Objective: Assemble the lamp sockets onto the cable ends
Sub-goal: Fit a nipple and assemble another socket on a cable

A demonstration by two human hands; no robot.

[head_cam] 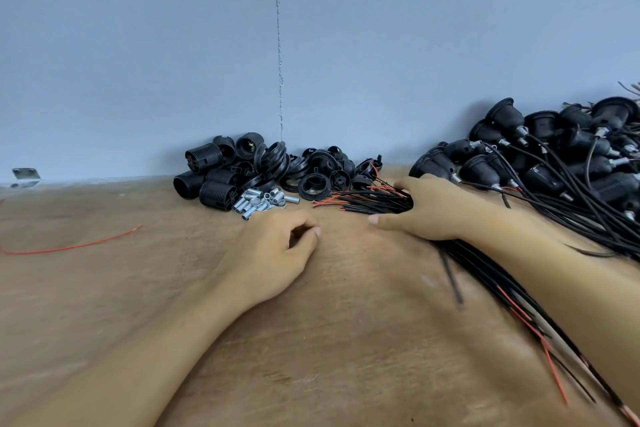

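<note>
Black and red cables (367,199) pinned flat on the wooden table (104,305) under the right hand (427,210).

Fingers are spread open over the bundle, nothing actually gripped. Left of the bundle, the left hand (273,253) is loosely curled and empty. Loose socket parts (221,172) are heaped behind-left of it, metal sleeves (258,203) alongside; finished sockets (540,156) piled right.

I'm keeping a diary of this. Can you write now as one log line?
left hand: curled, on table | right hand: on wires | sockets: loose | metal tubes: loose
</note>
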